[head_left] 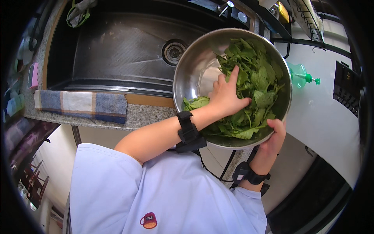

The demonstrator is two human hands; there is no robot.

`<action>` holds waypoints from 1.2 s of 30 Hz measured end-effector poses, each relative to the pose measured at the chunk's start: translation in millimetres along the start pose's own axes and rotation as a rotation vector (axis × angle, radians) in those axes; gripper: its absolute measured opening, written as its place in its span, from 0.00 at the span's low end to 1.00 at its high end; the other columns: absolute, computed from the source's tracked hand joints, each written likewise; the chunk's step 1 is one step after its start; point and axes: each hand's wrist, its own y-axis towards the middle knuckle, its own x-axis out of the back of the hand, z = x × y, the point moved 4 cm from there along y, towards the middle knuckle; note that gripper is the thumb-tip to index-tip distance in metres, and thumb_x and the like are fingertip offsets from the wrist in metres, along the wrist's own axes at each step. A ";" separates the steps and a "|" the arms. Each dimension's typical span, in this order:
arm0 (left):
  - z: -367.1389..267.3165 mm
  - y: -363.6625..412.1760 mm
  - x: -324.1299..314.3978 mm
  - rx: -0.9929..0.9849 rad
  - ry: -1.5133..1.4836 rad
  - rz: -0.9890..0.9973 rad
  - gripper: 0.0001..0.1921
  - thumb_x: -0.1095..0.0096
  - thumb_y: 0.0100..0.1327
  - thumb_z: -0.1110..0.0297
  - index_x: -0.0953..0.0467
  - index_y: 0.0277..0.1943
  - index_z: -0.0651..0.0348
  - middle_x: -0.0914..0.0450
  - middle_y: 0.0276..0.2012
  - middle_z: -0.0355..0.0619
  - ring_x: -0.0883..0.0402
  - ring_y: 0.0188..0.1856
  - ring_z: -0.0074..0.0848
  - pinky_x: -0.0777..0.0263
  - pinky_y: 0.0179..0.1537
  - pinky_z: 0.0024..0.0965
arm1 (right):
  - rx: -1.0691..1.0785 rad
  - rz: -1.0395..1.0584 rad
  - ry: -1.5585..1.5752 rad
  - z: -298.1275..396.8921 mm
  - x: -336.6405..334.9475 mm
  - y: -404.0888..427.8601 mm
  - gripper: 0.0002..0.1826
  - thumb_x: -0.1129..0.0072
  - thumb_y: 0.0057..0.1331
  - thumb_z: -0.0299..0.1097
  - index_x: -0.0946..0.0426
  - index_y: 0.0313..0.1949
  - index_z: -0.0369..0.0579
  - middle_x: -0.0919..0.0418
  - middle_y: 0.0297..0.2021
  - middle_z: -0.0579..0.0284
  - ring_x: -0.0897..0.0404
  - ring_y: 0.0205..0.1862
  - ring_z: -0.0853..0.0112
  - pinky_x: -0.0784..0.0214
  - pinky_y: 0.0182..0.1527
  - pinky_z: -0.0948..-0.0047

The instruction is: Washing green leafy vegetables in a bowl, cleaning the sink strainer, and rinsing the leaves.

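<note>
A wide stainless steel bowl [191, 73] is tilted before me, partly over the right end of the sink. Leafy greens [263, 76] heap along its right and lower sides, with a smaller clump at the lower left. My left hand [226, 95] reaches into the bowl, palm down. Its thumb and index finger are spread against the leaves, and I see no leaf gripped; the underside of the hand is hidden. At the lower right, my right hand [274, 134] grips the bowl's rim, thumb on the inside and the other fingers mostly hidden beneath.
Behind the bowl lies a dark sink [122, 49] with a drain strainer [174, 52]. A checked cloth [81, 105] drapes over the granite counter edge [149, 115]. On the white surface at right stands a green pump bottle [301, 76]. A wire rack [309, 20] hangs above.
</note>
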 end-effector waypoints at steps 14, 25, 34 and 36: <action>1.4 16.4 -26.7 -0.168 -0.098 0.023 0.52 0.30 0.43 0.54 0.55 0.69 0.48 0.43 0.56 0.66 0.40 0.58 0.57 0.41 0.59 0.44 | 0.094 -0.052 -0.093 7.6 9.4 -5.5 0.34 0.58 0.47 0.20 0.41 0.59 0.37 0.30 0.50 0.48 0.27 0.49 0.59 0.31 0.51 0.65; -37.6 14.1 -43.3 -0.525 -0.591 -0.038 0.54 0.31 0.43 0.63 0.60 0.70 0.49 0.45 0.54 0.60 0.40 0.58 0.52 0.44 0.60 0.42 | 0.382 -0.078 -0.399 61.1 -35.2 -39.6 0.46 0.56 0.39 0.19 0.47 0.65 0.37 0.38 0.60 0.50 0.37 0.61 0.63 0.49 0.63 0.68; -45.2 8.1 -41.5 -0.539 -0.772 0.014 0.53 0.29 0.48 0.64 0.62 0.70 0.53 0.48 0.62 0.57 0.49 0.66 0.44 0.53 0.65 0.41 | 0.552 -0.011 -0.679 67.9 -59.4 -51.7 0.45 0.54 0.40 0.21 0.47 0.65 0.38 0.36 0.59 0.47 0.33 0.59 0.64 0.45 0.62 0.70; -45.2 8.3 -40.7 -0.550 -0.780 0.006 0.53 0.29 0.48 0.63 0.62 0.70 0.53 0.48 0.62 0.57 0.49 0.66 0.44 0.53 0.65 0.41 | 0.552 -0.019 -0.696 68.1 -63.1 -53.7 0.45 0.56 0.40 0.19 0.46 0.65 0.38 0.37 0.60 0.48 0.34 0.59 0.65 0.47 0.62 0.71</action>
